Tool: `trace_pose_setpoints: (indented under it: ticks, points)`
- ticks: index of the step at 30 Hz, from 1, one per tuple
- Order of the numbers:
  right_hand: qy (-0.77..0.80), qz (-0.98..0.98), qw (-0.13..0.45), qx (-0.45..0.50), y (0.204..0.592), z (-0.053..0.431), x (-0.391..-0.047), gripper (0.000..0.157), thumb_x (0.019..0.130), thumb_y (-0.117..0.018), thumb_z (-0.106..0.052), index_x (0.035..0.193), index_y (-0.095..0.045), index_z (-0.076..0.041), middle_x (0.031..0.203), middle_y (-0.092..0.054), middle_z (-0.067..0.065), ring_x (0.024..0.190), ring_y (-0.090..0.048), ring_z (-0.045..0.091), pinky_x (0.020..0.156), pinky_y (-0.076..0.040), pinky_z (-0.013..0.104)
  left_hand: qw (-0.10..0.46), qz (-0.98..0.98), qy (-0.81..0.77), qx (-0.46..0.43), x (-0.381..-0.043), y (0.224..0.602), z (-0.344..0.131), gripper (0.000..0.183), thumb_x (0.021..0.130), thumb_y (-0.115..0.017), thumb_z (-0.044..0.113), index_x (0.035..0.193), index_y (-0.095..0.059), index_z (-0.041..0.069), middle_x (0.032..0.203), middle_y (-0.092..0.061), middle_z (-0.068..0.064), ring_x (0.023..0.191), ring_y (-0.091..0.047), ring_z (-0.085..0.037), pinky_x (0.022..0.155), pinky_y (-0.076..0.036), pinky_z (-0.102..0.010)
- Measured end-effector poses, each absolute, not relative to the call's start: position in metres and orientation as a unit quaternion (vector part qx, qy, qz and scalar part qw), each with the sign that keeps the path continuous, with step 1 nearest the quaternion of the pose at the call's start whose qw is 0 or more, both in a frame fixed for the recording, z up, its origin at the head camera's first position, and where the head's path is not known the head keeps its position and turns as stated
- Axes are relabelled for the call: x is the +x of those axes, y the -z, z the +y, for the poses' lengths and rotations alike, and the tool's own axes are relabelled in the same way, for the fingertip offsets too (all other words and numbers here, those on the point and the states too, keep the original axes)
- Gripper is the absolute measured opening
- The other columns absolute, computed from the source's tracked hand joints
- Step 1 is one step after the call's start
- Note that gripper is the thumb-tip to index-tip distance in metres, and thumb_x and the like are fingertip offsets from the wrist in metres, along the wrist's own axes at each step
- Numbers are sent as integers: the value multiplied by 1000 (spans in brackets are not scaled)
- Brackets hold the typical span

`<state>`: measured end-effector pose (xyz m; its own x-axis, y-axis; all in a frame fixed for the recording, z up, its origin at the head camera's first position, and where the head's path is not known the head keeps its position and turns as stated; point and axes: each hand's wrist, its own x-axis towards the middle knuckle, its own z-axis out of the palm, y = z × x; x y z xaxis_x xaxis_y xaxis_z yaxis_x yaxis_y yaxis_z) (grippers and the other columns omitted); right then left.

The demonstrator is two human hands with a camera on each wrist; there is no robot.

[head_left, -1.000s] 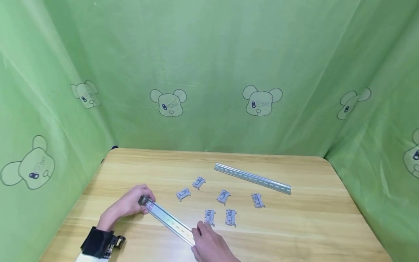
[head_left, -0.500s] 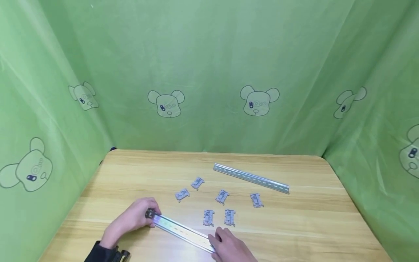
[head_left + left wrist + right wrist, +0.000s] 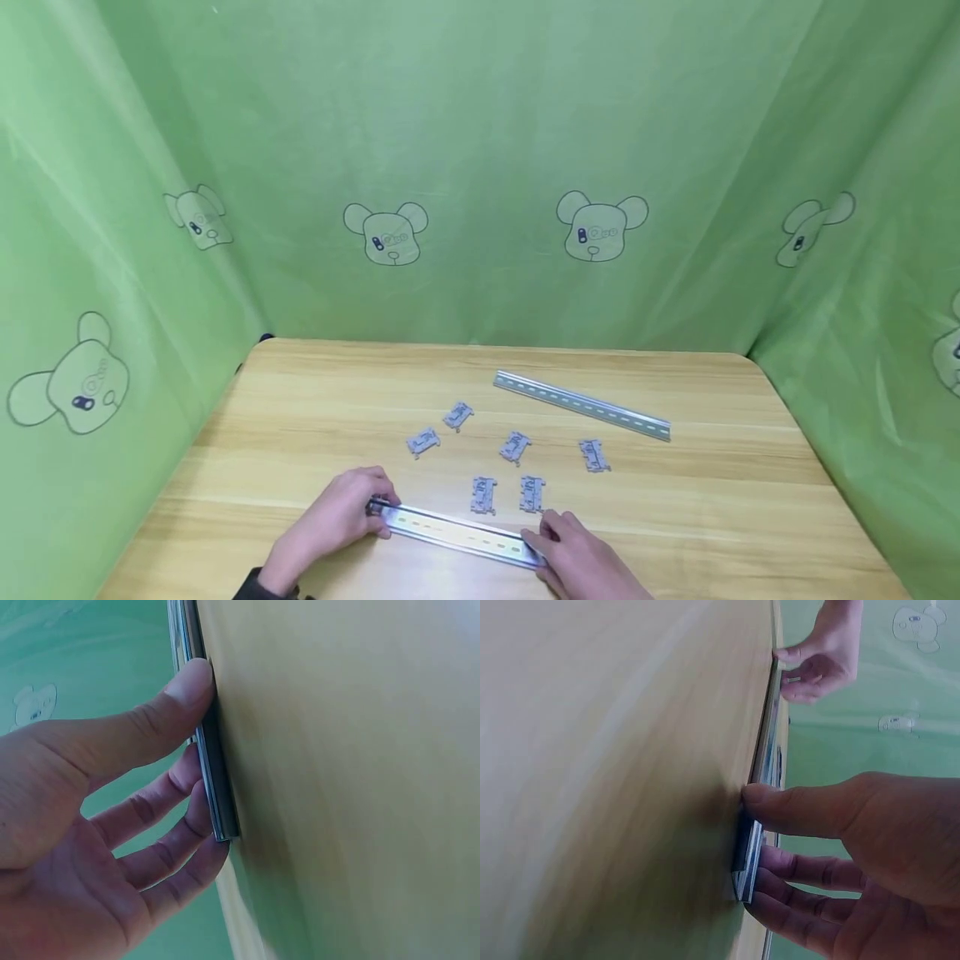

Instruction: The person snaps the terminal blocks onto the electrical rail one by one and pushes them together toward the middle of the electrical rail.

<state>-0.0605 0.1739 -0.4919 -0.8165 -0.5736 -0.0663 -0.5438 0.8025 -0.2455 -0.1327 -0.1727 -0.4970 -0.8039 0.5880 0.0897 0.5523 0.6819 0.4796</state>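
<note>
A slotted metal DIN rail (image 3: 457,533) lies nearly level along the near part of the table, one hand at each end. My left hand (image 3: 341,512) grips its left end, the thumb on the near edge and the fingers on the far edge, as the left wrist view shows. At the right end, my right hand (image 3: 588,557) holds the rail the same way. Just beyond it lie two grey terminal blocks (image 3: 483,495), one of them close to the right fingertips. In the right wrist view both hands touch the same rail (image 3: 751,844).
Several more grey terminal blocks (image 3: 514,447) are scattered flat across the middle of the wooden table (image 3: 712,500). A second slotted DIN rail (image 3: 581,405) lies slanted behind them. Green curtains (image 3: 480,167) with bear faces enclose the back and sides.
Both hands have shifted right with the rail. It has turned from a steep slant to nearly level, its left end coming nearer. The blocks and the second rail stay put.
</note>
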Motion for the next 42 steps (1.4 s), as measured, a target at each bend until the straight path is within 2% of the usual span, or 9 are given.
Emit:
trace_pose_setpoints:
  ticks: [7, 17, 24, 36, 42]
  points:
    - [123, 952, 80, -269, 490, 194, -59, 40, 90, -69, -25, 127, -67, -10, 102, -57, -4, 84, -48, 10, 70, -54, 27, 13, 915, -230, 331, -128, 496, -154, 30, 62, -87, 25, 87, -74, 15, 83, -64, 10, 73, -58, -7, 68, -55, -30]
    - [144, 954, 55, -257, 491, 215, -62, 39, 84, -74, -21, 121, -70, -9, 102, -59, -3, 86, -52, 10, 73, -58, 29, -3, 916, -207, 344, -126, 497, -136, 31, 61, -88, 27, 85, -74, 14, 80, -64, 9, 69, -57, -5, 63, -55, -24]
    - [157, 956, 69, -237, 489, 223, -65, 38, 84, -74, -19, 121, -70, -9, 103, -58, -3, 85, -52, 10, 73, -58, 32, 1, 918, -205, 340, -128, 494, -126, 29, 62, -87, 27, 85, -74, 14, 79, -63, 9, 68, -56, -5, 61, -55, -23]
    - [125, 967, 15, -222, 489, 228, -72, 34, 85, -74, -18, 117, -73, -6, 105, -59, 3, 91, -53, 15, 79, -58, 35, -8, 918, -204, 341, -138, 497, -121, 29, 62, -87, 25, 85, -74, 13, 80, -66, 6, 69, -60, -8, 63, -56, -25]
    - [127, 965, -1, -231, 491, 231, -77, 32, 86, -73, -17, 117, -72, -7, 104, -58, 1, 92, -52, 13, 80, -57, 34, 0, 920, -203, 334, -142, 498, -121, 30, 63, -87, 26, 86, -74, 13, 83, -66, 5, 71, -61, -10, 64, -57, -27]
